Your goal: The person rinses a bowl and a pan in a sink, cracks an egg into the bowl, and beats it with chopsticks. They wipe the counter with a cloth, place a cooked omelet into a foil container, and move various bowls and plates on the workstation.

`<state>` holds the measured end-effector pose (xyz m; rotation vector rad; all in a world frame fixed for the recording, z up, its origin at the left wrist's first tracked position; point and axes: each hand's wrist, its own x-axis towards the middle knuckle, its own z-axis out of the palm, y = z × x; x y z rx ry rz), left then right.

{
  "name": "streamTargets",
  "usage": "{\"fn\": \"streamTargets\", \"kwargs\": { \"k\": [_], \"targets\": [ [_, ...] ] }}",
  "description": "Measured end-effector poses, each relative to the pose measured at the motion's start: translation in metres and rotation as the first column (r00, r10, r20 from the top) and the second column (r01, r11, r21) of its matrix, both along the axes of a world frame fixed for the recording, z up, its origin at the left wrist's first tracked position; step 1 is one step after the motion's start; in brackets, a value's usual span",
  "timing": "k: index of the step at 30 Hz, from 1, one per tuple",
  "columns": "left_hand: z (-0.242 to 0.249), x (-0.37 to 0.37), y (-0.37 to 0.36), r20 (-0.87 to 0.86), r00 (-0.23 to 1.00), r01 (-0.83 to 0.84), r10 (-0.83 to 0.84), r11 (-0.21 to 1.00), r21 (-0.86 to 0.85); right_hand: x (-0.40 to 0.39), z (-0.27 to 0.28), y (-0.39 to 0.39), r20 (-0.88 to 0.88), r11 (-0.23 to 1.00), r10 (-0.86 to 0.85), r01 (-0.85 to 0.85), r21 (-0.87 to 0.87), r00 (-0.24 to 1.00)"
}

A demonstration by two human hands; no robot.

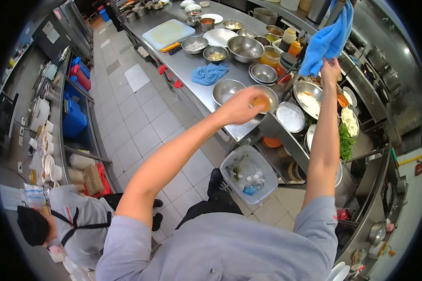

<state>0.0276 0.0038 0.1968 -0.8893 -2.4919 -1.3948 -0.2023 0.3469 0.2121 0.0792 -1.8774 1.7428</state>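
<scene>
My right hand (331, 71) is raised at the right, closed on a blue cloth (328, 40) that hangs in folds above the shelf of pans. Over the near end of the steel counter, my left hand (244, 107) is slightly blurred, its fingers curved and apart from the thumb. Through that gap shows a metal bowl (273, 99) with orange contents. Another metal bowl (223, 90) stands just beyond the hand, partly covered by it. A second blue cloth (209, 74) lies crumpled on the counter.
On the counter (182, 70) stand a cutting board (169, 35), knives with orange and black handles, several bowls and sauce bottles (294, 48). Below its end sits a plastic bin (249, 174) with waste. A co-worker (75, 215) stands at the left bench.
</scene>
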Motion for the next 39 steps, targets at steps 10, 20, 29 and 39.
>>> {"fn": "streamTargets", "kwargs": {
  "k": [10,20,29,39],
  "targets": [
    [0.099,-0.188,0.123,-0.083,0.984,0.175,-0.159,0.952,0.253,0.048,0.047,-0.093,-0.243,0.878,0.086,-0.189,-0.440,0.966],
    [0.069,-0.149,0.150,-0.129,0.990,0.082,-0.062,0.985,0.150,0.057,0.026,-0.040,-0.297,0.996,-0.044,0.019,-0.088,0.954],
    [-0.002,-0.105,0.020,-0.165,0.931,0.329,-0.326,0.944,-0.006,0.086,0.020,-0.054,-0.317,0.846,-0.477,0.526,0.090,0.820],
    [-0.110,-0.102,-0.318,0.383,0.924,-0.002,-0.012,0.999,0.035,0.066,-0.130,-0.425,0.226,0.856,0.016,-0.130,0.501,0.974]
  ]
}}
